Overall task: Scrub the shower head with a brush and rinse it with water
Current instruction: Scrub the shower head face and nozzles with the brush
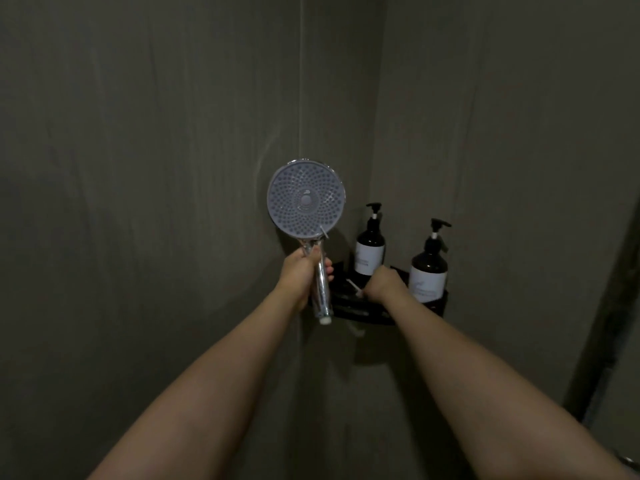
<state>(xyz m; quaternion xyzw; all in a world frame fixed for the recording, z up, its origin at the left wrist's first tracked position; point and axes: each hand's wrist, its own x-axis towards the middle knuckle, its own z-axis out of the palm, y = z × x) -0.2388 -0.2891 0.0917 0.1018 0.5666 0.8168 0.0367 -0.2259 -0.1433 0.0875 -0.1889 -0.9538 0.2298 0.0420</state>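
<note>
A chrome shower head (306, 199) with a round grey nozzle face points toward me, held upright. My left hand (301, 271) grips its shiny handle just below the face. My right hand (386, 284) reaches into the black corner shelf (360, 311) and its curled fingers close on a thin white brush handle (354, 286) lying there. Only a short piece of that handle shows; the bristle end is hidden.
Two dark pump bottles stand on the shelf: one at the back (370, 251), one to the right (429, 268) beside my right hand. Dark grey wall panels meet in a corner behind the shelf. A dark vertical edge (609, 306) runs down the far right.
</note>
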